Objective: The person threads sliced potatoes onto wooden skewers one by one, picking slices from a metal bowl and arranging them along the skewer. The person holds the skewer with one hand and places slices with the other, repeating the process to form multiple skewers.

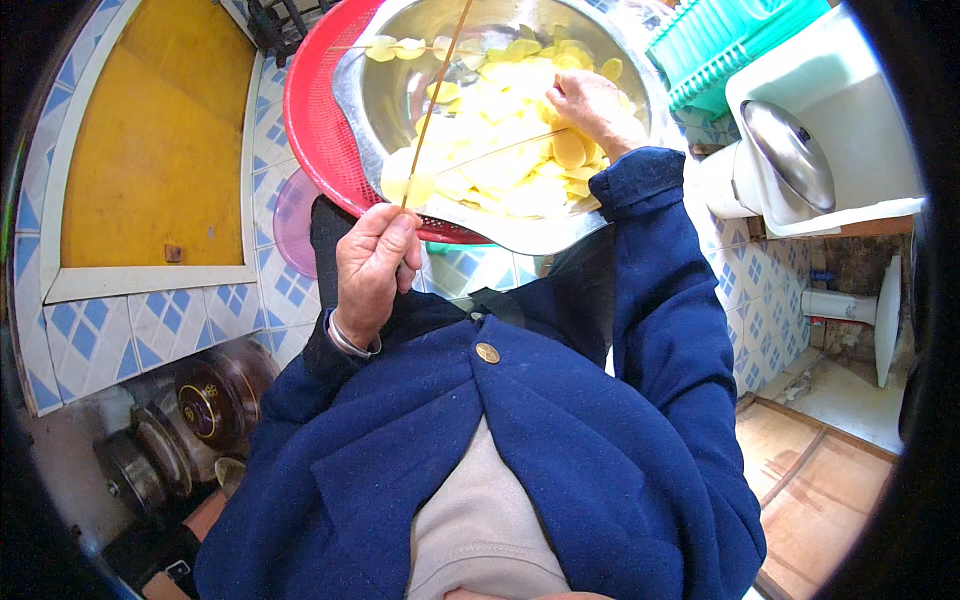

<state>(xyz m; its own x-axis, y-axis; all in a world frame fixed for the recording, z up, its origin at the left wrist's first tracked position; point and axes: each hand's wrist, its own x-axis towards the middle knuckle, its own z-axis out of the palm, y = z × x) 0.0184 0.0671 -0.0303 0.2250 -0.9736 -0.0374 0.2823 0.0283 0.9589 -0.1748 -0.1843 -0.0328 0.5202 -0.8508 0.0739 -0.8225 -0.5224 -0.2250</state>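
My left hand (379,262) pinches the lower end of a thin brown skewer (439,86) that slants up across the basin. Just above my fingertips, a pale yellow slice (409,178), which looks like potato, is on that skewer. A wide stainless steel basin (536,234) holds a heap of similar slices (499,176), washed out by bright light. My right hand (592,105) reaches into the heap with its fingers curled; whether it grips a slice is hidden. Another skewer (345,49) bearing several slices lies across the basin's far left. A thin stick (502,150) rests over the heap.
The basin sits in a red plastic mesh basket (319,127). A green plastic rack (735,37) and a white sink (862,82) with a metal lid (787,154) are at right. At left are a yellow panel (157,142), a pink plastic item (296,225) and lidded pots (217,397).
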